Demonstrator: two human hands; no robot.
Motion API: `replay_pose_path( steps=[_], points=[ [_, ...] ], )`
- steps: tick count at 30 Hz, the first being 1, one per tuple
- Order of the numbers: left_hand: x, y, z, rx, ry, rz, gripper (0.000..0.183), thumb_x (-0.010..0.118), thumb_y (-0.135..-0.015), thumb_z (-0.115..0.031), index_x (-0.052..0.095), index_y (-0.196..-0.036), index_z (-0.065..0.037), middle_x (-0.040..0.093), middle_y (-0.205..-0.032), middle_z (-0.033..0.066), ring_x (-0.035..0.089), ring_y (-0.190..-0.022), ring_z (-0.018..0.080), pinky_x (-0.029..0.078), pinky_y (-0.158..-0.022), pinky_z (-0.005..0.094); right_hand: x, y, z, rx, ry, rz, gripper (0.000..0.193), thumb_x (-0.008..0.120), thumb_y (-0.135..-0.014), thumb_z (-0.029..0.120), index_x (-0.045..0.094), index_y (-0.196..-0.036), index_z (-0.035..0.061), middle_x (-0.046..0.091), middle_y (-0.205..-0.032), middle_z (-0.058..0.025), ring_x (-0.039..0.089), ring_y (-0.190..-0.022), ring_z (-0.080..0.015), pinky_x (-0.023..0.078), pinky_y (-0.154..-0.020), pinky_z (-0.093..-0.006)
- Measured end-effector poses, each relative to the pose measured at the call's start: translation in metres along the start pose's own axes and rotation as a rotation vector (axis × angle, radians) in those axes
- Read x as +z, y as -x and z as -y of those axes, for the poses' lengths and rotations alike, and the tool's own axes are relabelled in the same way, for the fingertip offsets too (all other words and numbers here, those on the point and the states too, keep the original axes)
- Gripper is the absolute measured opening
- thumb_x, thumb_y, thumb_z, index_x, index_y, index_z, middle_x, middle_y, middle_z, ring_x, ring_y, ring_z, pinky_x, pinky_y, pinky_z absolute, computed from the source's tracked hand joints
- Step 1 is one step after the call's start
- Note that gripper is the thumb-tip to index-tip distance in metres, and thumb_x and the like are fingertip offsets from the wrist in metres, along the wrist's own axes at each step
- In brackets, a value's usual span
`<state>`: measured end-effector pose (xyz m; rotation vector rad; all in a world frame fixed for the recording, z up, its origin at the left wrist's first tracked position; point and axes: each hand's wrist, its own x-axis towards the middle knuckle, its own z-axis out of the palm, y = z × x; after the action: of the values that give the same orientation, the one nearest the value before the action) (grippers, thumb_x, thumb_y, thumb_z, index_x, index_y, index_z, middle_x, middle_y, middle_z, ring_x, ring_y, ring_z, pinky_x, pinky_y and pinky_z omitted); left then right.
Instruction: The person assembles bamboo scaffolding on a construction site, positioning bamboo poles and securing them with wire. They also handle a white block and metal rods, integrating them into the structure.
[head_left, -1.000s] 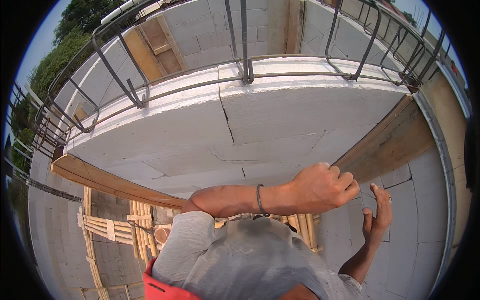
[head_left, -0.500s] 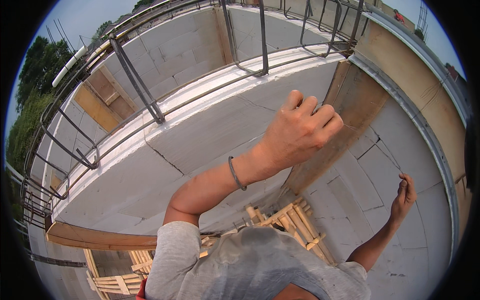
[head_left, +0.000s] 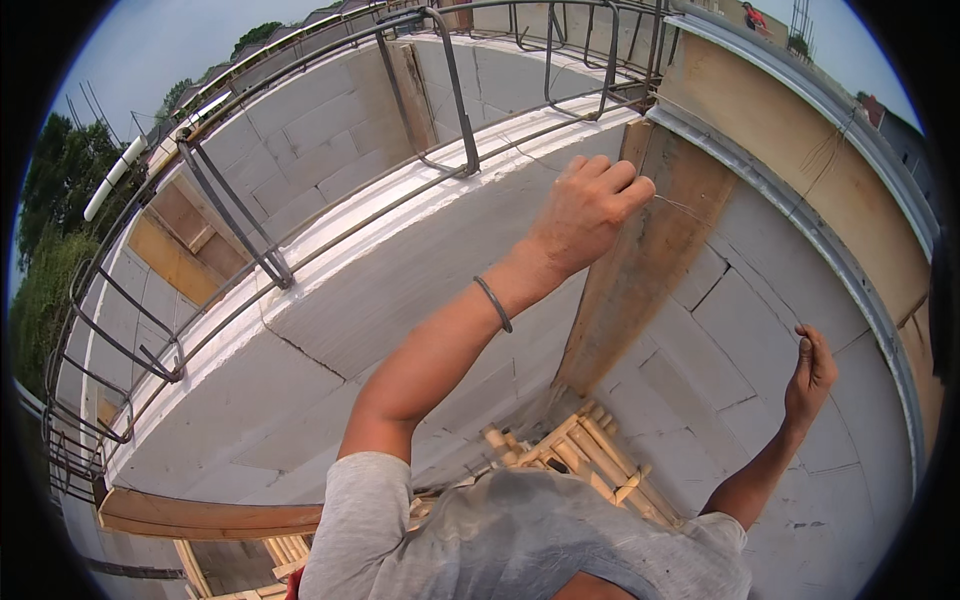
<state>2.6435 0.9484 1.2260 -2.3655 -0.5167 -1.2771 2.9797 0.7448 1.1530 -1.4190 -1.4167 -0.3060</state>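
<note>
My left hand [head_left: 592,212] is raised in front of the block wall's top edge, its fingers curled closed around a thin wire [head_left: 684,208]. Ends of this wire stick out on both sides of the fist. A dark band [head_left: 493,305] circles my left wrist. Lower at the right, my right hand [head_left: 812,372] has thumb and fingers pinched together, in front of the grey block wall [head_left: 745,345]. A fine line like wire runs up and left from its fingertips; whether it is the same wire, I cannot tell. Behind my left fist stands a wooden post board [head_left: 650,270].
A rebar cage [head_left: 275,265] runs along the white wall top [head_left: 370,210]. To the right, a formwork board [head_left: 790,130] with metal rails has loose wire hanging on it. Bamboo scaffolding [head_left: 590,450] lies below. A person in red [head_left: 752,16] is far off.
My left hand has shifted slightly left and up, with more wire showing at its right. My right hand has risen a little. The view has turned slightly.
</note>
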Motion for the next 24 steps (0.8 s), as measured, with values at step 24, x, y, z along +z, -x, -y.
replay_pose_path(
  steps=[24],
  points=[
    [0.009, 0.002, -0.024, -0.034, 0.118, -0.021, 0.014, 0.058, -0.079, 0.0, 0.057, -0.091, -0.007, 0.048, -0.075, 0.0048, 0.052, -0.068, 0.022, 0.043, -0.061, 0.035, -0.006, -0.005, -0.024, 0.115, 0.051, -0.063, 0.022, 0.057, -0.097, 0.016, 0.069, -0.105, -0.0009, 0.071, -0.096, -0.0085, 0.064, -0.091, -0.0147, 0.049, -0.084, -0.0284]
  ],
)
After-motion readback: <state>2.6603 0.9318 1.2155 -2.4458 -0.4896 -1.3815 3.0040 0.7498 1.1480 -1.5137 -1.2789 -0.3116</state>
